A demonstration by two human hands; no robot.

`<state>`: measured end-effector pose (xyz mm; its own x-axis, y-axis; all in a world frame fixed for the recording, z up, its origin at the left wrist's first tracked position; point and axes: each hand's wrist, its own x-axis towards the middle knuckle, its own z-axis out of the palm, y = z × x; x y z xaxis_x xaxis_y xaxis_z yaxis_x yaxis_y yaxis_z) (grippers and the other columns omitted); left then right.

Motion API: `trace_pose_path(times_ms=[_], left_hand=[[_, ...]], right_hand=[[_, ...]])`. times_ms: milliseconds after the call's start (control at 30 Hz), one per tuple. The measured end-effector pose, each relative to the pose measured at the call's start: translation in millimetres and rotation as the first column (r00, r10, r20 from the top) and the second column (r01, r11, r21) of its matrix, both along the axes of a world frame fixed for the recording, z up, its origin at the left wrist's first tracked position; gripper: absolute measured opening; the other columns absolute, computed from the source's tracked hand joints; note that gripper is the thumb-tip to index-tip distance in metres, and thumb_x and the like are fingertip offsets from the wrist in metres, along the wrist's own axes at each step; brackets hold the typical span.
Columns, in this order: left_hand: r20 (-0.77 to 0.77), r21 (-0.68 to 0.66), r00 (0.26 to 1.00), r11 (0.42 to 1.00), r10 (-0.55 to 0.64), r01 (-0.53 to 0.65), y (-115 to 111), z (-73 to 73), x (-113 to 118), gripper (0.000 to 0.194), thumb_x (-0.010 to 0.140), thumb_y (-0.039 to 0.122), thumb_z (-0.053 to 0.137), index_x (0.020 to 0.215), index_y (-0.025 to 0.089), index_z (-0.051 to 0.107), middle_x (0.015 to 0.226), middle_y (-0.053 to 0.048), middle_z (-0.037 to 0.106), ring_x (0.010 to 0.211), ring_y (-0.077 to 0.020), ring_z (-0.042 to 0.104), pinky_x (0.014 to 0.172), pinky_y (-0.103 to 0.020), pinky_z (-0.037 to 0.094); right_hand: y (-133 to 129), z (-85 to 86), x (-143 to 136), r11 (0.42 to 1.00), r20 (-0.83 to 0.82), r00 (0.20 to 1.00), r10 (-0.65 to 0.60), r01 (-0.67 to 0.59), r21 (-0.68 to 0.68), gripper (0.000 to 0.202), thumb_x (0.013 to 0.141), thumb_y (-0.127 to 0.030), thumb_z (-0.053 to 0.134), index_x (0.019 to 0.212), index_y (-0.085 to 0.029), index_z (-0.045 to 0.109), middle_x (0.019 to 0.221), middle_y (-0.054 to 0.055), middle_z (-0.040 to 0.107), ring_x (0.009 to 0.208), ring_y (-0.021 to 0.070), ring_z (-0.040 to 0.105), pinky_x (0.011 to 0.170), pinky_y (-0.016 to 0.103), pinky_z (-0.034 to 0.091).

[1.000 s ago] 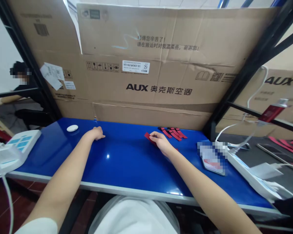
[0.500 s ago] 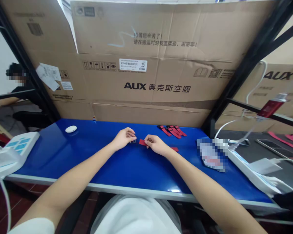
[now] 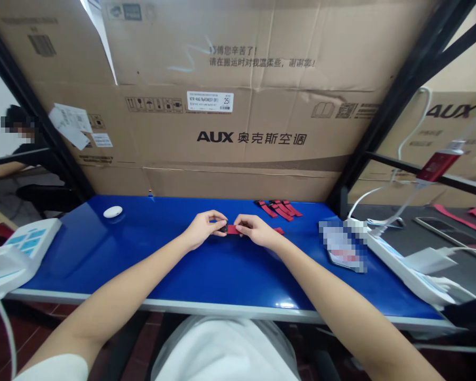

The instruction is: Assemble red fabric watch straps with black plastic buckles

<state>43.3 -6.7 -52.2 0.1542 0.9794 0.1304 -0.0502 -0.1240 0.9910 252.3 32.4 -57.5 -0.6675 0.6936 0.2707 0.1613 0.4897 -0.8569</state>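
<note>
From my remote seat, I see both hands meeting over the middle of the glossy blue surface [image 3: 174, 275], well apart from its near edge. My left hand [image 3: 200, 230] has its grip pinched, thumb against fingers, on a small black buckle-like piece [image 3: 224, 227], mostly covered by the fingertips. My right hand [image 3: 256, 230] has its grip closed on a flat red fabric strap [image 3: 232, 229], whose short visible length runs between the two hands, its left end right up against the black piece. More red shows beyond my right hand, probably the same strap's other end, though the hand hides the join. I judge this strap to be partway along: strap and black piece are brought together, but I cannot tell whether the fabric passes through or only touches. Near the back edge, to the right, lies a small cluster of red straps with black end pieces [image 3: 283, 209]; these look finished to me, as each appears joined to its black part. What is left, as far as I can judge, is securing the strap in hand, which lies apart from that cluster.
</note>
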Motion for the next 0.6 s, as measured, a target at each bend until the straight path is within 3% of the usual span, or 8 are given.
trace_pose_path(times_ms=[133,333,467,600], left_hand=[[0.03,-0.01,0.997,0.998,-0.066,0.066,1,-2.5,-2,0.037,0.067,0.031,0.083,0.097,0.013,0.07,0.093,-0.004,0.067,0.082,-0.0144,0.065,0.083,-0.037,0.059],[0.095,-0.071,0.984,0.984,-0.153,0.16,0,-5.7,-3,0.038,0.068,0.027,0.083,0.102,0.014,0.071,0.098,-0.008,0.07,0.086,-0.0172,0.068,0.086,-0.037,0.056],[0.16,-0.116,0.976,0.98,-0.144,0.164,1,-5.5,-4,0.04,0.068,0.023,0.083,0.103,0.013,0.069,0.093,-0.008,0.071,0.081,-0.0155,0.069,0.084,-0.033,0.056],[0.199,-0.136,0.974,0.982,-0.104,0.133,1,-4.9,0,0.039,0.063,0.017,0.085,0.097,0.013,0.067,0.088,-0.006,0.072,0.081,-0.016,0.07,0.082,-0.03,0.056]], right_hand=[[-1,1.4,1,1.0,-0.018,1.0,-0.02,0.02,-0.002,0.014,0.084,-0.032,0.053,0.079,-0.019,0.056,0.066,-0.002,0.054,0.062,0.0133,0.047,0.061,0.026,0.035],[-3,3.8,-3,1.0,-0.08,0.997,-0.019,0.018,-0.008,0.017,0.083,-0.035,0.055,0.077,-0.019,0.057,0.072,-0.001,0.055,0.066,0.0136,0.046,0.063,0.027,0.036],[-4,5.4,-5,0.998,-0.135,0.99,-0.028,0.019,-0.065,0.017,0.082,-0.036,0.058,0.078,-0.019,0.057,0.073,-0.001,0.053,0.067,0.0138,0.046,0.065,0.027,0.036],[-6,1.7,-11,0.984,-0.333,0.942,-0.049,-0.012,-0.18,0.02,0.078,-0.033,0.061,0.095,-0.023,0.057,0.091,0.0,0.056,0.081,0.0154,0.052,0.076,0.027,0.041]])
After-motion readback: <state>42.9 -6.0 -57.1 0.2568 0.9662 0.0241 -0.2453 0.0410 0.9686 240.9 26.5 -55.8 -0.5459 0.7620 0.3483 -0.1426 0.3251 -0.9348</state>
